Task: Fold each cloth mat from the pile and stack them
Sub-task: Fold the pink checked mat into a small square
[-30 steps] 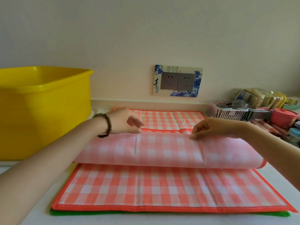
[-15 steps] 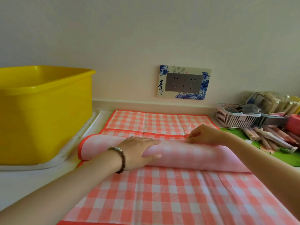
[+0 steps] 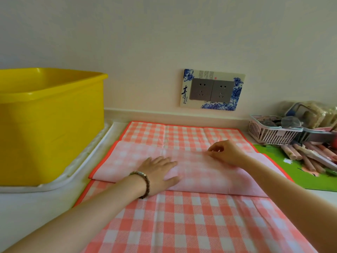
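Observation:
An orange-and-white checked cloth mat (image 3: pixel 182 221) lies spread on the counter. Its middle part is doubled over into a pale band (image 3: pixel 127 161) that shows the faded underside and runs from left to right. My left hand (image 3: pixel 158 172) lies flat on that band with straight fingers and presses it down. My right hand (image 3: pixel 226 152) rests on the band's far edge, fingers curled, pinching the cloth there. A green mat (image 3: pixel 310 178) lies underneath and sticks out at the right.
A big yellow tub (image 3: pixel 49 121) stands on a white tray (image 3: pixel 87 156) at the left. At the right sit a white basket (image 3: pixel 269 132) with small items and several pinkish sticks (image 3: pixel 300 154). A wall socket plate (image 3: pixel 212 90) is behind.
The lifted fold has been laid down and flattened. My left hand has slid right along the band and now presses it flat. The camera has moved closer.

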Motion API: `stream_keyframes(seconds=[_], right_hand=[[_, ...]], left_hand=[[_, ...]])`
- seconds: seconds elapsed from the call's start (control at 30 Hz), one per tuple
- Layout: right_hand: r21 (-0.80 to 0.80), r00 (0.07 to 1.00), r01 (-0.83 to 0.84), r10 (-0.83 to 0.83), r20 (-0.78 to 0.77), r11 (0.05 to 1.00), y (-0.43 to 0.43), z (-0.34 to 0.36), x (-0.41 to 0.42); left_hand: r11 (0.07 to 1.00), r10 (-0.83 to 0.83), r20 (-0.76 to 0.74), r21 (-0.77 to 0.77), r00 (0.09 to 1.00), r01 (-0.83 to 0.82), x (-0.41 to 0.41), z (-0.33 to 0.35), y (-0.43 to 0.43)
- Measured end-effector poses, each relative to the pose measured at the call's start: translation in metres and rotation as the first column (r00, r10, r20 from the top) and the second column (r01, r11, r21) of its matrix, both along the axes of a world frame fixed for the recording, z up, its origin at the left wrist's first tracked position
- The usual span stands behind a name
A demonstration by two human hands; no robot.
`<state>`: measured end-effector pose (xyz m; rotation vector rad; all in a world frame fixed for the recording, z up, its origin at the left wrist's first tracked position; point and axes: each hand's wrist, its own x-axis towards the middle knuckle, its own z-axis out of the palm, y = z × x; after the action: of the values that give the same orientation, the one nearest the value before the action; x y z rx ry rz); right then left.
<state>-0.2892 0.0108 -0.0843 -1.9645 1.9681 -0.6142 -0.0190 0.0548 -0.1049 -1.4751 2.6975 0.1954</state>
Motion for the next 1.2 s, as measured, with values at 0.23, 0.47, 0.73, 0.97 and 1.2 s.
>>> stream_keyframes(seconds=[0.23,0.47,0.73,0.97,1.2], right_hand=[[-0.107,0.996,-0.037,0.028,-0.08,0.994,0.037,-0.006,0.064],[-0.008,0.972,-0.063,0.06,-0.226,0.998,0.064,-0.032,0.107],[0.017,0.954,0.008,-0.003,-0.3,1.0,0.073,-0.035,0.049],[0.097,0.916,0.197,-0.148,-0.374,0.976,0.088,-0.034,-0.039],[0.109,0.878,0.234,-0.162,-0.45,0.966,0.095,-0.032,-0.059]], left_hand=[[1.0,0.001,-0.025,-0.013,1.0,-0.002,0.001,-0.01,-0.003],[0.999,0.014,-0.034,-0.031,0.999,-0.015,-0.001,-0.011,-0.004],[1.0,-0.015,-0.048,-0.009,0.999,0.015,0.002,-0.013,-0.007],[1.0,-0.026,-0.044,-0.018,0.999,0.026,0.002,-0.015,-0.009],[1.0,-0.026,-0.06,-0.013,0.998,0.025,0.003,-0.016,-0.007]])
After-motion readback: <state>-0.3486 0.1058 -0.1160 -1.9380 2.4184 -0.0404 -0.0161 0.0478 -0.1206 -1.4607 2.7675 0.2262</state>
